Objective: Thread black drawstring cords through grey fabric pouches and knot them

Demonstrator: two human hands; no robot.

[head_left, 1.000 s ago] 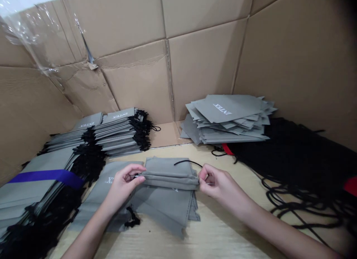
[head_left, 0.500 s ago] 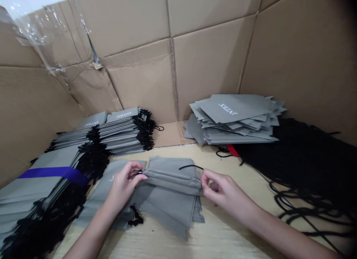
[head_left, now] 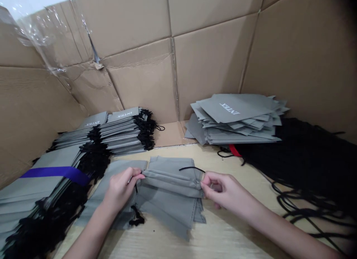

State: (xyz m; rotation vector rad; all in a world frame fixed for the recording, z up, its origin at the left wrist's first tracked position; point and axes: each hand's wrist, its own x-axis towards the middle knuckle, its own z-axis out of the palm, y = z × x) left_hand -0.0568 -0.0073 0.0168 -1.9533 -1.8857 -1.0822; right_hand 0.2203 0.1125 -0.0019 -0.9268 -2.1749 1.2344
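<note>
Inspection notes 1 grey pouch (head_left: pixel 173 181) stretched between 2 hands, above further grey pouches (head_left: pixel 170 161) on the surface (head_left: pixel 223 235). The left hand (head_left: pixel 121 186) pinches the pouch's left end, fingertips together; whether it also grips cord cannot be told. The right hand (head_left: pixel 220 186) pinches the right end, presumably keeping the folded hem taut. A black cord end (head_left: pixel 192 167) protrudes there. Corded stacks (head_left: pixel 119 135) stand left; a black cord heap (head_left: pixel 309 166) crowds the right.

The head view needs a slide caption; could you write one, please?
Left hand and right hand hold a grey bag, black cord between.
</note>
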